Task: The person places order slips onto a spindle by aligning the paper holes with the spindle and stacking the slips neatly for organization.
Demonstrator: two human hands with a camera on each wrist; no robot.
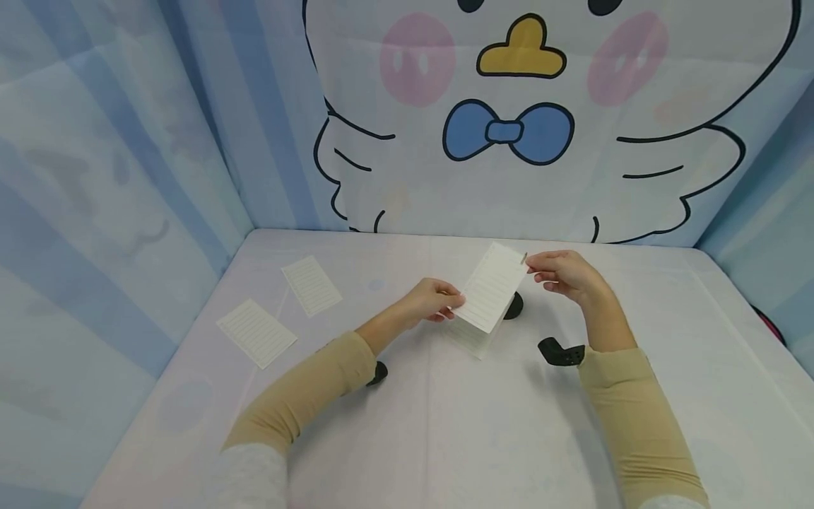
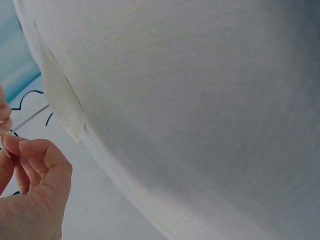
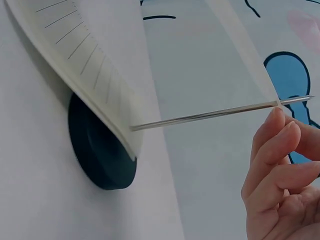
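Note:
Between both hands is a lined paper sheet (image 1: 492,286), tilted above the table. My left hand (image 1: 435,300) pinches its left edge. At the far right corner, my right hand (image 1: 566,272) pinches the sheet beside a metal spike (image 3: 205,117). The spike's bare tip pokes out past that corner in the right wrist view. Its black round base (image 3: 100,145) stands on the table, with more lined sheets (image 3: 82,55) on the spike close to it. In the left wrist view, the left fingers (image 2: 42,155) are curled near the spike, and that lower paper (image 2: 62,95) shows edge-on.
Two loose lined sheets lie on the left of the table, one nearer (image 1: 256,334) and one farther back (image 1: 311,285). Black wrist devices (image 1: 559,351) hang by the sleeves. A cartoon-printed curtain (image 1: 267,127) stands along the table's back edge (image 1: 407,235).

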